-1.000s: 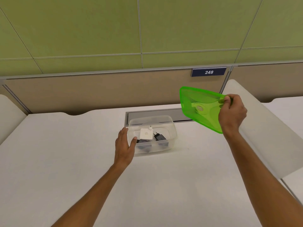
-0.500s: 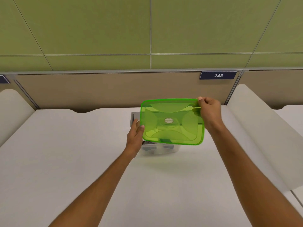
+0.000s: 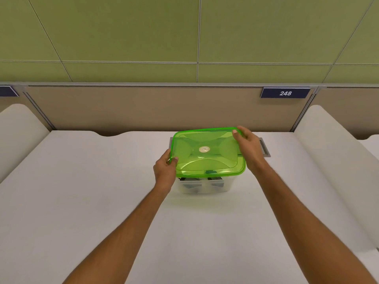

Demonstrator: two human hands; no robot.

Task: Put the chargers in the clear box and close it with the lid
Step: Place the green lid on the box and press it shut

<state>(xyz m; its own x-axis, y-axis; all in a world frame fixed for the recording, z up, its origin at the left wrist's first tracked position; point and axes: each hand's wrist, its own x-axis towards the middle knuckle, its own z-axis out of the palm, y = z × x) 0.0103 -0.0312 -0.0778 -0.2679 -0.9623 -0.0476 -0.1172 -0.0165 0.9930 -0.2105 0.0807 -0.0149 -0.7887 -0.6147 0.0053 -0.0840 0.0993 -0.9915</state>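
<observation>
The translucent green lid (image 3: pixel 207 152) lies over the top of the clear box (image 3: pixel 205 186), which stands on the white table (image 3: pixel 82 191). My left hand (image 3: pixel 165 171) grips the lid's left edge, thumb on top. My right hand (image 3: pixel 249 147) holds the lid's far right corner. Dark chargers (image 3: pixel 189 179) show dimly through the box's front wall under the lid; most of the contents are hidden. Whether the lid is pressed fully onto the rim I cannot tell.
A grey cable hatch (image 3: pixel 264 148) is set into the table just behind the box. A beige partition (image 3: pixel 143 109) with a sign reading 248 (image 3: pixel 285 93) bounds the far edge. White side dividers (image 3: pixel 338 160) rise at left and right.
My right hand brought the lid from the upper right over the box and lowered it onto the top. My left hand shifted from the box's side to the lid's left edge.
</observation>
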